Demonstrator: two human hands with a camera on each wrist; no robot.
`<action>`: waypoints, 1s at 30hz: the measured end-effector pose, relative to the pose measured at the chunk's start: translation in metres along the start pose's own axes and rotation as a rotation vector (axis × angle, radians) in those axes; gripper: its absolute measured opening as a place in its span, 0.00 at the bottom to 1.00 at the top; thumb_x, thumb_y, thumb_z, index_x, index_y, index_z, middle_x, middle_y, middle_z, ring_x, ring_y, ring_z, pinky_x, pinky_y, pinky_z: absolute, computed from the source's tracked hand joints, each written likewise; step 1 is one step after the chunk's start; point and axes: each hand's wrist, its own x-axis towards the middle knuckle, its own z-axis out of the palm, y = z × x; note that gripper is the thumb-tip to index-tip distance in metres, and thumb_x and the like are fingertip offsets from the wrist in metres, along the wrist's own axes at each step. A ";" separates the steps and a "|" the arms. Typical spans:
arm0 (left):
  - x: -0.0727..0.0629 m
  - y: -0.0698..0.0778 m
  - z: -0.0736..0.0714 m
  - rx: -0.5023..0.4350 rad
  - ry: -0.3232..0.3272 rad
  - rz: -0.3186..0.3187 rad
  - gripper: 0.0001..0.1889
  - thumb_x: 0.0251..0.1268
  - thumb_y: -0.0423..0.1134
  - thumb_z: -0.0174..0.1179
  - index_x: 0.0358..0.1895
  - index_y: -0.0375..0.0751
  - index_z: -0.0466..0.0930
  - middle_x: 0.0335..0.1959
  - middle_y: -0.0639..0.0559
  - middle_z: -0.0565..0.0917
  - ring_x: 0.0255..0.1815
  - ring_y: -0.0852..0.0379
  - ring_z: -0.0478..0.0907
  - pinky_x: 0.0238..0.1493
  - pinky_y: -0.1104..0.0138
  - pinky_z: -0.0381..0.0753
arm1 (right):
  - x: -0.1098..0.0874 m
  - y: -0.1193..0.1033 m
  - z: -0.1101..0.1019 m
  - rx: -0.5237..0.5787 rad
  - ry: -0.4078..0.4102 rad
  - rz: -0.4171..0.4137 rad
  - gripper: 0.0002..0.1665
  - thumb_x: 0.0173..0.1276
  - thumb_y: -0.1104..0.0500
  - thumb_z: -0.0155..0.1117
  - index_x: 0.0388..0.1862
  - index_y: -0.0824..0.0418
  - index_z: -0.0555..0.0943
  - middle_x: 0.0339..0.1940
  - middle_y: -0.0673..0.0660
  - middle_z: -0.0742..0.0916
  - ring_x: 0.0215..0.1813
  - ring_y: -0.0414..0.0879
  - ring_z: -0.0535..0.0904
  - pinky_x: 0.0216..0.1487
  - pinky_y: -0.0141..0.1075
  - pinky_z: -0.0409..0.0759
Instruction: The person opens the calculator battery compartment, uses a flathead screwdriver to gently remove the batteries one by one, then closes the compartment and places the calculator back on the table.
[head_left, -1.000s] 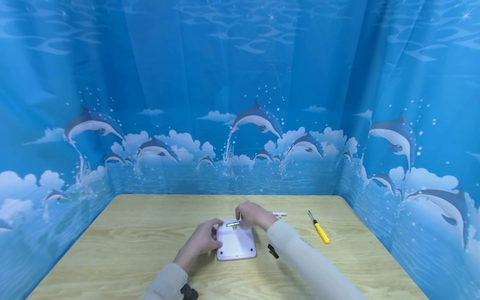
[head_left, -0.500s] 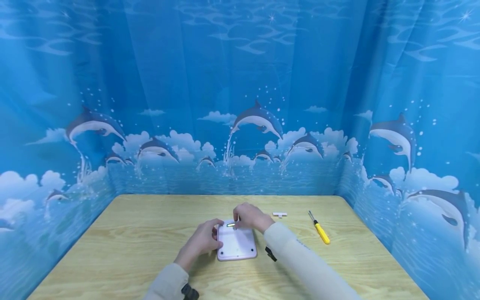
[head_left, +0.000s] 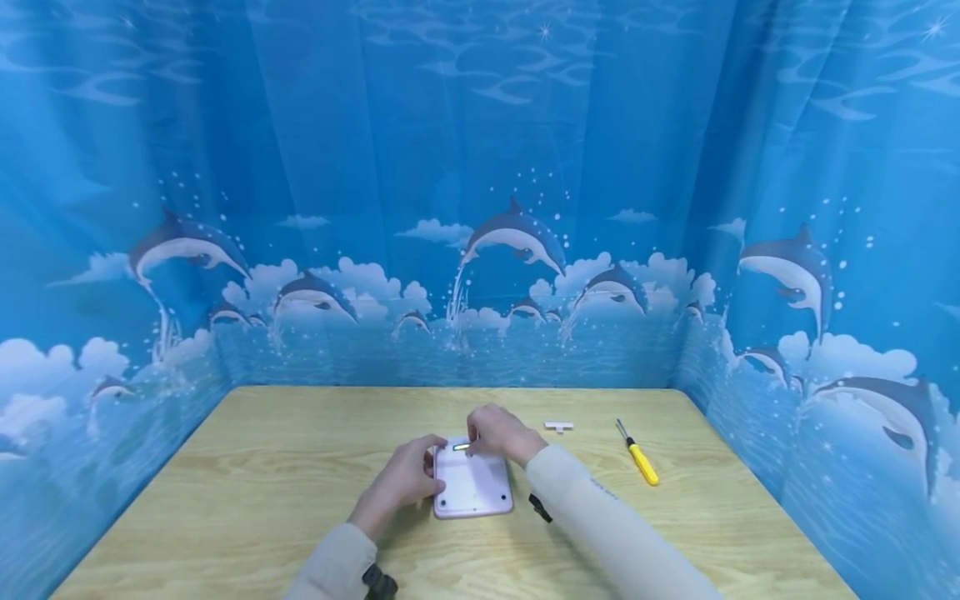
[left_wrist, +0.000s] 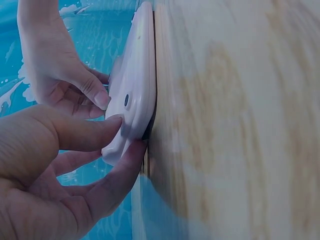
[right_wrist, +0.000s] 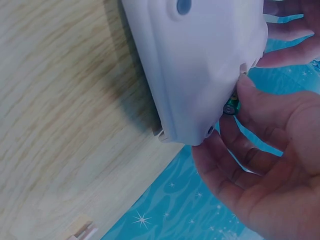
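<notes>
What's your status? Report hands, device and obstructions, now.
Left fingers grip pale pink device, underside up on table. Right fingers at battery. Yellow-handled screwdriver and battery cover lie off right, neither apparently in the way.

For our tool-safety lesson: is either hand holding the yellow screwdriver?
No, the yellow screwdriver lies untouched on the table.

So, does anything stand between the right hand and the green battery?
Nothing visible does: the right hand touches the green battery. The left hand grips the left side of the pale case; the screwdriver and small white piece lie off to the right.
</notes>
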 end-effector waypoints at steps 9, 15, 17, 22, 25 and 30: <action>-0.001 0.000 0.000 -0.005 0.001 0.006 0.35 0.51 0.28 0.75 0.67 0.39 0.76 0.43 0.45 0.83 0.38 0.54 0.78 0.45 0.58 0.84 | -0.001 -0.003 0.002 0.036 -0.022 0.021 0.06 0.63 0.59 0.76 0.36 0.58 0.87 0.38 0.54 0.90 0.38 0.42 0.83 0.44 0.33 0.84; -0.003 -0.001 -0.001 -0.005 0.002 0.030 0.35 0.51 0.27 0.75 0.67 0.38 0.76 0.43 0.44 0.83 0.38 0.54 0.78 0.43 0.58 0.84 | 0.000 -0.002 0.004 0.001 -0.021 -0.042 0.05 0.64 0.61 0.74 0.38 0.57 0.86 0.38 0.53 0.90 0.38 0.41 0.82 0.42 0.30 0.82; -0.003 -0.001 -0.001 -0.008 0.004 0.030 0.35 0.51 0.27 0.75 0.67 0.37 0.76 0.43 0.44 0.83 0.38 0.54 0.78 0.43 0.58 0.83 | 0.000 -0.002 0.005 -0.007 -0.019 -0.071 0.05 0.64 0.62 0.73 0.38 0.58 0.86 0.38 0.53 0.90 0.38 0.40 0.82 0.43 0.29 0.82; -0.003 -0.003 0.000 -0.005 0.003 0.046 0.35 0.51 0.27 0.75 0.66 0.37 0.77 0.42 0.44 0.83 0.37 0.54 0.77 0.41 0.60 0.82 | 0.000 -0.001 0.006 -0.039 -0.010 -0.119 0.06 0.65 0.65 0.71 0.40 0.58 0.86 0.40 0.54 0.90 0.40 0.42 0.84 0.44 0.29 0.84; -0.002 -0.004 0.000 -0.003 0.000 0.063 0.34 0.51 0.27 0.75 0.66 0.37 0.77 0.41 0.44 0.83 0.36 0.55 0.77 0.39 0.61 0.81 | -0.002 0.000 0.005 -0.051 -0.022 -0.131 0.10 0.67 0.66 0.70 0.45 0.57 0.87 0.45 0.54 0.91 0.46 0.44 0.86 0.51 0.32 0.85; -0.001 -0.004 0.000 -0.003 -0.001 0.070 0.34 0.50 0.27 0.75 0.66 0.37 0.77 0.40 0.45 0.82 0.35 0.55 0.76 0.38 0.62 0.80 | -0.003 0.003 0.002 -0.037 -0.044 -0.174 0.19 0.69 0.67 0.66 0.57 0.53 0.85 0.53 0.54 0.89 0.54 0.45 0.85 0.61 0.37 0.84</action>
